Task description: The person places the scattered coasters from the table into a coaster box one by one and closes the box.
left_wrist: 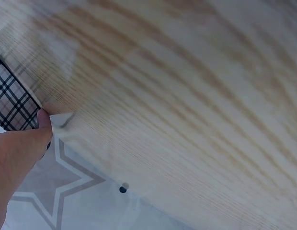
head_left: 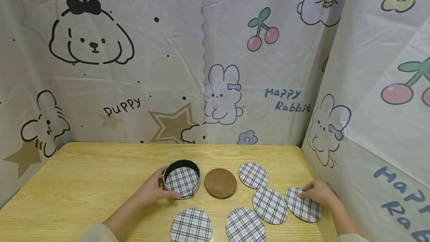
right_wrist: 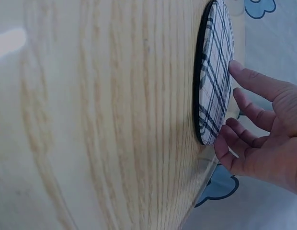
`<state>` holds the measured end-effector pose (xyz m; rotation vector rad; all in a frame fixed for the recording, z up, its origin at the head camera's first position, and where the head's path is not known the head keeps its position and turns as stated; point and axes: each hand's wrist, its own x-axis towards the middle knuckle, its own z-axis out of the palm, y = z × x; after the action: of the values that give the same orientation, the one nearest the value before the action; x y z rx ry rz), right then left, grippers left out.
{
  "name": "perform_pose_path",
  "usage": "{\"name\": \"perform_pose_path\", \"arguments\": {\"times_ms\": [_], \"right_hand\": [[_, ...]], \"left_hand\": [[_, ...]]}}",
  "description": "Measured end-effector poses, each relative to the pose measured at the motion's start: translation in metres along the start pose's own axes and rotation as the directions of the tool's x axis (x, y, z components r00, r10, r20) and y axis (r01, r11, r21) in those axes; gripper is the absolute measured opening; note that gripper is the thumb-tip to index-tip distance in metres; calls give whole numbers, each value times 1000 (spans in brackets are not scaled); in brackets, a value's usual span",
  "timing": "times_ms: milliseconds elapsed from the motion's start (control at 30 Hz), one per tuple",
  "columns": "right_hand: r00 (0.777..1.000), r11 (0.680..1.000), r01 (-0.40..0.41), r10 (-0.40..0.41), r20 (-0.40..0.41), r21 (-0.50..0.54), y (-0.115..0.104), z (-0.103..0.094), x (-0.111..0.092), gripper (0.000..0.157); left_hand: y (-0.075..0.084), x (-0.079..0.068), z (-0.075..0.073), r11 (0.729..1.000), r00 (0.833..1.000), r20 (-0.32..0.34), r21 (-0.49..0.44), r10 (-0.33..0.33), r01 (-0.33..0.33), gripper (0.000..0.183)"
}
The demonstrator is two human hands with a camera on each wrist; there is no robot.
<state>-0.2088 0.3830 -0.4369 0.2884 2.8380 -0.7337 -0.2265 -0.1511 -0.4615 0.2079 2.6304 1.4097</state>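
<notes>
My left hand grips a round, black-lined coaster holder by its left side, the thumb at the front. A plaid round shows inside the holder. In the left wrist view, the thumb meets the edge of the holder's plaid wall. On the right, my right hand is over the rightmost plaid coaster, which lies flat. The right wrist view shows one fingertip touching this coaster, the other fingers loosely bent beside its edge.
A brown wooden disc lies just right of the holder. More plaid coasters are spread out: one at the back, one beside the right hand's coaster, and two at the front. Printed cloth hangs behind the table.
</notes>
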Motion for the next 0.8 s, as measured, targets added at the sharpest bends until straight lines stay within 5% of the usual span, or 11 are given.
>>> {"name": "perform_pose_path", "arguments": {"times_ms": [233,500,800], "right_hand": [[1000,999,-13,14,22,-50,-2,-2,-1,79],[999,999,-6,7,38,-39,3,-2,0,79],[998,990,-3,-6,61,143,9,-6,-3,76]], "left_hand": [[1,-1,-1,1000,1000,1,-16,18,-18,101],[1,-1,-1,1000,1000,7,-11,19,-19,101],[-1,1,0,1000,1000,0,6,1,-1,103]]}}
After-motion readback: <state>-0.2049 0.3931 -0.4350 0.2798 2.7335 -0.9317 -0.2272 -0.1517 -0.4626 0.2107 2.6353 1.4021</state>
